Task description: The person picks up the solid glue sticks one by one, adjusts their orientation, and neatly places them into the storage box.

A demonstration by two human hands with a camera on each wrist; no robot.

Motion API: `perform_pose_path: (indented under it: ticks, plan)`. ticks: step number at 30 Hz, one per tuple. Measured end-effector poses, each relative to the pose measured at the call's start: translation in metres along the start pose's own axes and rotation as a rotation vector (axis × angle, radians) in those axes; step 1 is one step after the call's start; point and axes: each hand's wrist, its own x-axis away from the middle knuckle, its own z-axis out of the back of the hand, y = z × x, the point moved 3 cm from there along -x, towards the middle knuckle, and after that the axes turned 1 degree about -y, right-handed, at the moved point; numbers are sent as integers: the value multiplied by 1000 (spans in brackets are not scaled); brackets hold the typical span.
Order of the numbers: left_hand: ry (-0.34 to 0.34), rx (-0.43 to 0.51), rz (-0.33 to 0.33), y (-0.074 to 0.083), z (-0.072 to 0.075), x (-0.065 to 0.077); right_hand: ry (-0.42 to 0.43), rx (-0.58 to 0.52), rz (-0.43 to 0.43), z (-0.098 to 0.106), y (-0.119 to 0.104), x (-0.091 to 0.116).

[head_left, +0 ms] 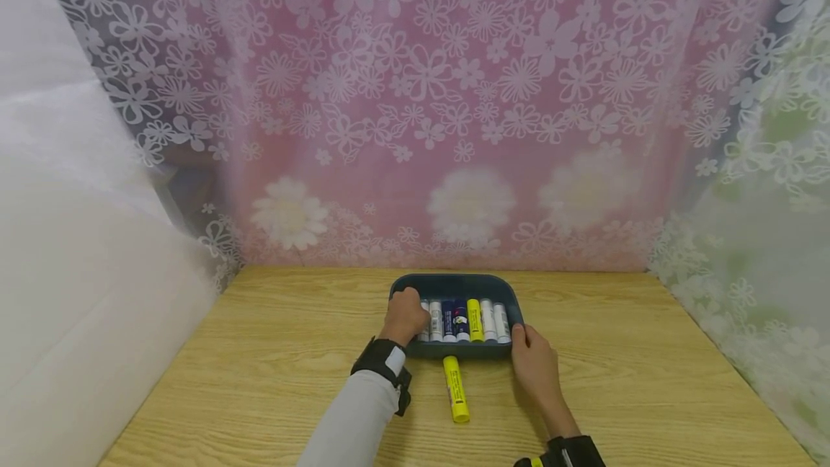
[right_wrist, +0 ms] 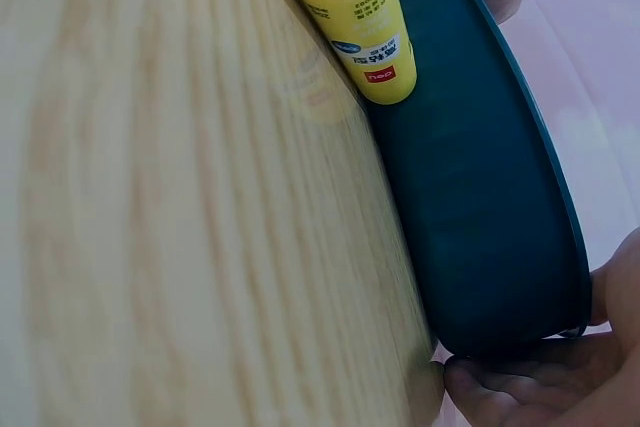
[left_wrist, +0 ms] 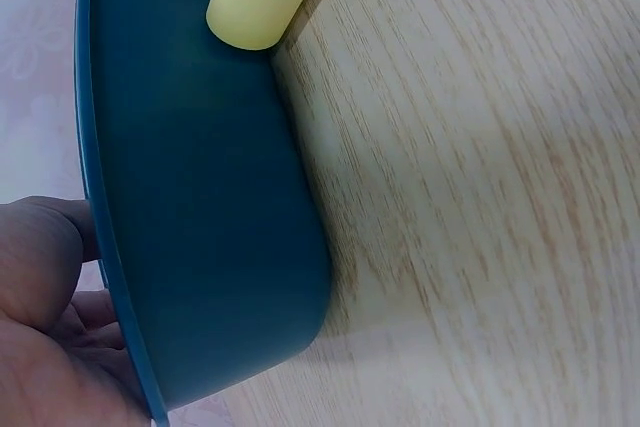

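Note:
A dark teal tray (head_left: 454, 351) stands on the wooden table with a row of several glue sticks in it, white, navy and yellow (head_left: 475, 320). My left hand (head_left: 405, 316) reaches over the tray's front left part, fingers bent down inside beside the leftmost white stick. The rim hides its fingertips in the left wrist view, so whatever they hold cannot be seen. With my right hand (head_left: 535, 365) I grip the tray's right side near the front corner; the thumb is at the rim. One loose yellow glue stick (head_left: 456, 389) lies in front of the tray.
The wood-grain table (head_left: 272, 366) extends to both sides of the tray. Behind it hangs a pink floral curtain (head_left: 454, 128). White sheeting (head_left: 97, 236) stands at the left, and a flowered translucent curtain (head_left: 765, 272) at the right.

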Motion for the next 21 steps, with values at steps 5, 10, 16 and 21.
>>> perform_pose_path:
  ticks: [5, 10, 16, 21]
  plan:
    - [1, -4, 3, 0, 0, 1, 1, 3, 1, 0, 1, -1]
    - [-9, -6, -1, 1, 1, 1, -2, 6, 4, 0, 1, -2]
    - [-63, 25, -11, 1, 4, 2, -6, 14, 1, 0, 1, -2]
    - [-59, 35, -23, 1, 5, 2, -1, 24, -7, 1, 2, -3]
